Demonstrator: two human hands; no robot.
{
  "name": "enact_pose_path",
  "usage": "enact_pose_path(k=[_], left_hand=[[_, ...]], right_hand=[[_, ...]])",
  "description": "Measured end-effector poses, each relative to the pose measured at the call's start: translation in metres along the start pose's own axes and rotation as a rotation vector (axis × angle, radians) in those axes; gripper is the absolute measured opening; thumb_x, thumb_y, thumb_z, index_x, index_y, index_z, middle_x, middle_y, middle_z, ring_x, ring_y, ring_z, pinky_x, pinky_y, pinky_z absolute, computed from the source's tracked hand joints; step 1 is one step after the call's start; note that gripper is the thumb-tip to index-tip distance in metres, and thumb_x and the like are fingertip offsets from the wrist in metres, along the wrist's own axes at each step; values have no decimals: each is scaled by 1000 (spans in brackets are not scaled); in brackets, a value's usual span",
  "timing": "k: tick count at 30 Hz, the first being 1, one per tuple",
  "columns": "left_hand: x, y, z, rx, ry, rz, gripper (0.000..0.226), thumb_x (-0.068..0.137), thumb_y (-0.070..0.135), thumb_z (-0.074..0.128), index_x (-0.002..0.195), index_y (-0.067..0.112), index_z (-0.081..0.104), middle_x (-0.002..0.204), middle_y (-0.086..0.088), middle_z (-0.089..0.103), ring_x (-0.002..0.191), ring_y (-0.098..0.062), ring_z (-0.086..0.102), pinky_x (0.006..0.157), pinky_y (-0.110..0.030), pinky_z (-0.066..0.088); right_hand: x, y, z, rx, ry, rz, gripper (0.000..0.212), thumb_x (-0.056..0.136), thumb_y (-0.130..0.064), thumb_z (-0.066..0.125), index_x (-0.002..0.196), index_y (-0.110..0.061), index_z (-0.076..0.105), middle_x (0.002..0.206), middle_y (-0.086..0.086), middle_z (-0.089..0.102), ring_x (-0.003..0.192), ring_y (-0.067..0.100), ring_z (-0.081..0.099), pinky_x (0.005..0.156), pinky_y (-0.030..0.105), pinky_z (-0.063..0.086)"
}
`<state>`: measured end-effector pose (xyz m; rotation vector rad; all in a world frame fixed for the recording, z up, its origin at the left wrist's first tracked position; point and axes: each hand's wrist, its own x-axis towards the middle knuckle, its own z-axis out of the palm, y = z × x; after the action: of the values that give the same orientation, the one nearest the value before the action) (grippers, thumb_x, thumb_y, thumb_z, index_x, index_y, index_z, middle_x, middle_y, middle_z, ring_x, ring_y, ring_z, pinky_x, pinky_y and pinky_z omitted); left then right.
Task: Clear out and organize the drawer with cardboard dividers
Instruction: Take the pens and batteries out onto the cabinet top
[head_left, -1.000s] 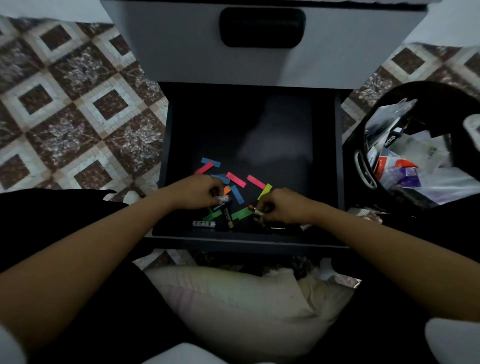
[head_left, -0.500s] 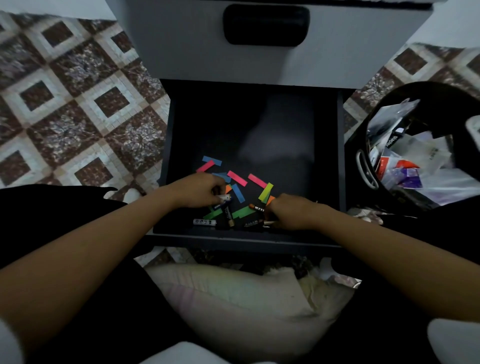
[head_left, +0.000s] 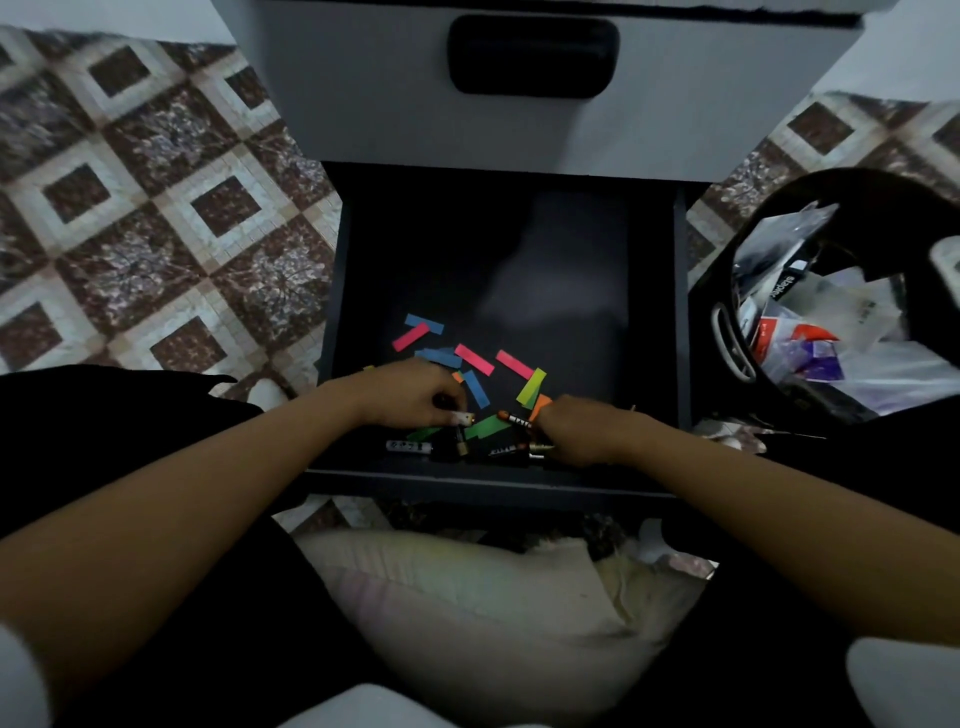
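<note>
- An open drawer (head_left: 336, 291) is pictured from above. Its dark floor is bare at the back, while coloured paper strips (head_left: 474, 358) and batteries are scattered near the front wall.
- The left hand (head_left: 410, 395) is curled, its fingertips pinched on what looks like a pale battery (head_left: 464, 416).
- The right hand (head_left: 576, 431) is curled down over black batteries (head_left: 506, 451) at the front. Whether anything is gripped cannot be told, as the fingers are hidden.
- A white-labelled battery (head_left: 409, 447) is left loose along the front wall, its long axis running left to right. It lies just beneath the left hand, far nearer to it than to the right.
- A black basket (head_left: 872, 197) filled with packets is set to the right of the drawer, beside the right arm. No cardboard dividers are seen.
</note>
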<state>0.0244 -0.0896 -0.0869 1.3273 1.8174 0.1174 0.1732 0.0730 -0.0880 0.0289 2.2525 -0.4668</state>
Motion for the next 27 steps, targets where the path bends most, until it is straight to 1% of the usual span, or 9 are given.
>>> enact_pose_path(k=[2,5,8,11,15,18,20,23,27], left_hand=[[0,2,1,64,-20,40,29,93,37,54,106,16,68,103,3,66,94,-11,59,86,-34,47],[0,7,2,191,-35,114,27,94,35,52,108,18,67,107,4,65,99,-12,57,86,-34,46],[3,11,2,366,-25,166,26,93,35,50,110,22,66,112,8,63,106,-14,53,86,-31,43],[7,13,5,514,-47,181,27,93,37,50,113,25,64,117,8,59,111,-17,49,89,-32,41],[9,16,11,626,-74,168,30,94,34,47,120,25,58,122,5,53,114,-18,43,92,-33,34],[10,18,15,689,-35,161,30,96,27,42,122,23,56,126,4,52,117,-20,41,93,-33,31],[10,18,17,705,-12,158,30,96,25,41,122,23,56,126,4,52,117,-20,41,93,-33,29],[11,17,18,722,2,155,29,96,25,43,121,24,56,125,4,54,117,-19,42,91,-33,29],[12,20,15,641,51,144,25,95,30,44,114,24,58,118,5,57,115,-17,43,87,-32,29]], right_hand=[[0,0,-1,19,-9,-9,19,93,-18,52,97,0,57,104,18,60,94,30,59,69,28,41],[1,2,-6,79,-25,-31,25,92,-22,54,99,1,62,101,15,63,91,27,60,71,29,43],[-1,7,-21,188,15,-27,23,89,-24,58,101,-8,69,94,9,67,77,16,57,66,26,41],[-4,10,-34,282,73,-21,18,87,-20,60,93,-7,70,78,5,63,64,11,51,57,24,37],[-3,11,-37,404,86,-22,10,87,-20,62,93,-17,70,76,-5,62,66,7,53,65,24,41],[-4,12,-38,465,117,-14,16,87,-19,63,100,-16,71,76,-8,62,65,3,52,62,18,40],[-4,13,-39,516,128,-10,17,88,-19,62,102,-15,71,80,-5,65,67,4,54,64,19,41],[-2,15,-38,609,138,3,18,87,-19,63,102,-12,71,92,8,71,75,12,57,73,28,45],[-3,16,-40,739,160,6,14,88,-16,62,99,-14,71,88,11,69,71,14,53,67,29,42]])
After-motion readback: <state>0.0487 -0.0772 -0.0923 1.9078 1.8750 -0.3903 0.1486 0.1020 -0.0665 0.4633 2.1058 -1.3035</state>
